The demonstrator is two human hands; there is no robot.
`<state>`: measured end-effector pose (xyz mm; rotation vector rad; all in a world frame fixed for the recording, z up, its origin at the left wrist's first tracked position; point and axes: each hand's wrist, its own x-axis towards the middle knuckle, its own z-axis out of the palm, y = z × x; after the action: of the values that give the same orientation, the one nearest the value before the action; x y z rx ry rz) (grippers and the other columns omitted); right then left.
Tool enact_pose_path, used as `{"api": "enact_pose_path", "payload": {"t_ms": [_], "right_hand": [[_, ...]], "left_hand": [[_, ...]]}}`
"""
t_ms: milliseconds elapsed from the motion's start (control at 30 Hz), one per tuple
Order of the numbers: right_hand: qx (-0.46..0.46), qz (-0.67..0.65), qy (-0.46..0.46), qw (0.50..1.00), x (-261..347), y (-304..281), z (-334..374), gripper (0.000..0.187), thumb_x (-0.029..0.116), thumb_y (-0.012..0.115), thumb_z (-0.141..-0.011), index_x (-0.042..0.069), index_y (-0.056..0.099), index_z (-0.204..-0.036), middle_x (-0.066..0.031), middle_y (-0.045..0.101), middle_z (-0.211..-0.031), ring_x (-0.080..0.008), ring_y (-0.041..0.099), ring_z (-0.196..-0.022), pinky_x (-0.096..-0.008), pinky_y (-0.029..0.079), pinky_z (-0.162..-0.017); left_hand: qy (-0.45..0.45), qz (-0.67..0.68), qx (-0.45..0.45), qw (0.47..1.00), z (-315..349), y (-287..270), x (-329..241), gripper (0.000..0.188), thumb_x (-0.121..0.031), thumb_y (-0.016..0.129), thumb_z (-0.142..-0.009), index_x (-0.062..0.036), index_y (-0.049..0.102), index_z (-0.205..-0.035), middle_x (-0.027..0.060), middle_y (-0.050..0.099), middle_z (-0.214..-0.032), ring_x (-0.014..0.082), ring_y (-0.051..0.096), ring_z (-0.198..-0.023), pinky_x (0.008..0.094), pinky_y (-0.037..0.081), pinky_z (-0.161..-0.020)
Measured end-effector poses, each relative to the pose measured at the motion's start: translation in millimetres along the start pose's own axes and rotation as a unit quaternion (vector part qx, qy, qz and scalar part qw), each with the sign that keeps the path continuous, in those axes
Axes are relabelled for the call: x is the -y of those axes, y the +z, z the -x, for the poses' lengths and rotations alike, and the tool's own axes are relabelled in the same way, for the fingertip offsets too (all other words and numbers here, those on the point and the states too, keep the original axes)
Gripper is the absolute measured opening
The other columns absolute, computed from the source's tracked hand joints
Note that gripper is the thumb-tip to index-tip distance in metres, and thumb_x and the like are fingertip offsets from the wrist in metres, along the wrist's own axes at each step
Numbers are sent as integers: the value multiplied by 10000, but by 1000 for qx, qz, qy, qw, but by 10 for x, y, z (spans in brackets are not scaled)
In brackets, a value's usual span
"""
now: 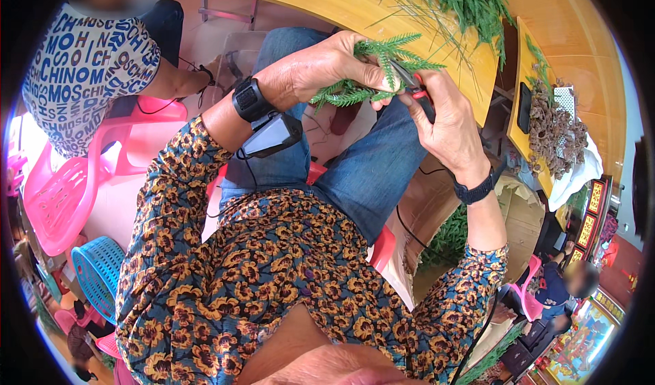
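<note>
A sprig (344,97) by the knees (290,47)
I see the left hand (351,64) holding the sprig, with the snips (419,93) in the right hand (447,112) right by it. The desk (300,3) is in front, with a pile of leafy stems (477,6) on its right part. A side desk (516,139) further right has a heap of plants (556,132) on it. On the right, a box (522,214) has leaves (447,238) inside. A chair (75,187) and a basket (99,276) are on the left.
</note>
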<state>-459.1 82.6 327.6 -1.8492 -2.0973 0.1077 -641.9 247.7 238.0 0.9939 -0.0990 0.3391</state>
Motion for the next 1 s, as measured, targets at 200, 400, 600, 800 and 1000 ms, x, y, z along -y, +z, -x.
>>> {"api": "enact_pose_path", "payload": {"t_ms": [200,400,600,800,1000], "right_hand": [[-57,-28,-54,997,-204,86,16,291,5,829,-918,-3,679,-1167,-183,701,-1000,-326,746,-867,-386,587,-773],[-54,-19,-25,998,-266,65,90,288,86,806,-981,-7,668,-1217,-156,721,-1064,-282,739,-928,-365,577,-835],[-50,-395,138,907,-658,-111,114,335,288,678,-1104,11,625,-1284,-114,697,-1179,-239,677,-1060,-384,531,-913],[-150,-738,334,567,-1924,-261,194,362,371,561,-1166,52,618,-1327,-93,669,-1200,-218,626,-1055,-397,508,-872],[-129,-616,349,694,-2717,-257,386,346,355,620,-1149,63,645,-1333,-56,674,-1124,-183,639,-974,-355,512,-815]], "left_hand": [[-11,-14,16,1000,-77,-32,32,297,-169,812,-1000,38,753,-1205,106,782,-1000,184,723,-820,320,575,-781],[-42,-10,26,999,-162,-2,50,301,-188,811,-1010,43,747,-1192,119,771,-987,192,734,-839,333,593,-793],[-59,50,13,997,-428,-39,262,344,-183,807,-1011,37,704,-1256,121,755,-1006,197,744,-884,331,604,-810],[-61,59,-17,996,-891,-35,514,414,-157,775,-1031,22,633,-1376,130,741,-1143,221,756,-942,335,631,-869],[28,11,-117,993,-1108,-517,598,418,-164,758,-1046,0,625,-1407,124,721,-1253,227,764,-991,347,642,-933]]}}
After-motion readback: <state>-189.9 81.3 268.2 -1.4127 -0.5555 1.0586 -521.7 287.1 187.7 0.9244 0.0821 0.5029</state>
